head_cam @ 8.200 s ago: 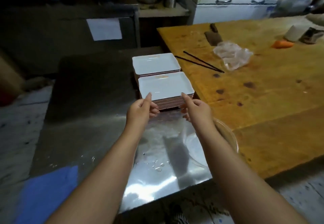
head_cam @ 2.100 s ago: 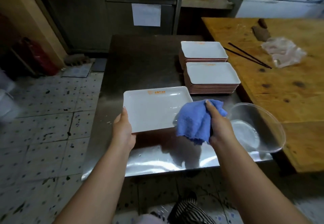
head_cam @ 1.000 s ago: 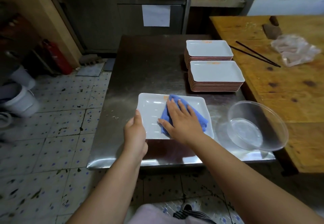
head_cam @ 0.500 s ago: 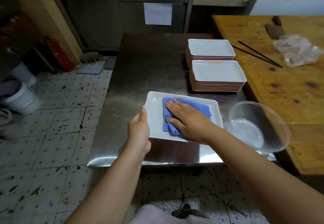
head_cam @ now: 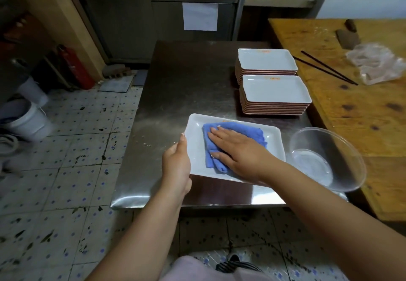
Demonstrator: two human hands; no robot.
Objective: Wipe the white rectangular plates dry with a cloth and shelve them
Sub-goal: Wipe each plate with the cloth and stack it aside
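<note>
A white rectangular plate [head_cam: 273, 143] is held tilted just above the steel table [head_cam: 184, 87], near its front edge. My left hand [head_cam: 176, 166] grips the plate's left rim, thumb on top. My right hand [head_cam: 238, 152] lies flat with straight fingers on a folded blue cloth [head_cam: 254, 132], pressing it onto the plate's face. Behind, two stacks of white plates stand on the table: a nearer stack [head_cam: 274, 92] and a farther stack [head_cam: 267, 60].
A clear bowl [head_cam: 327, 159] holding a little water sits right of the plate. A wooden table [head_cam: 362, 109] on the right carries black chopsticks [head_cam: 325, 67], a plastic bag [head_cam: 375, 63] and a cleaver [head_cam: 348, 36]. White buckets [head_cam: 26, 115] stand on the tiled floor at left.
My right hand has slid the blue cloth across the plate's face. The plate has drifted slightly right and tilted more, with my left hand keeping its hold.
</note>
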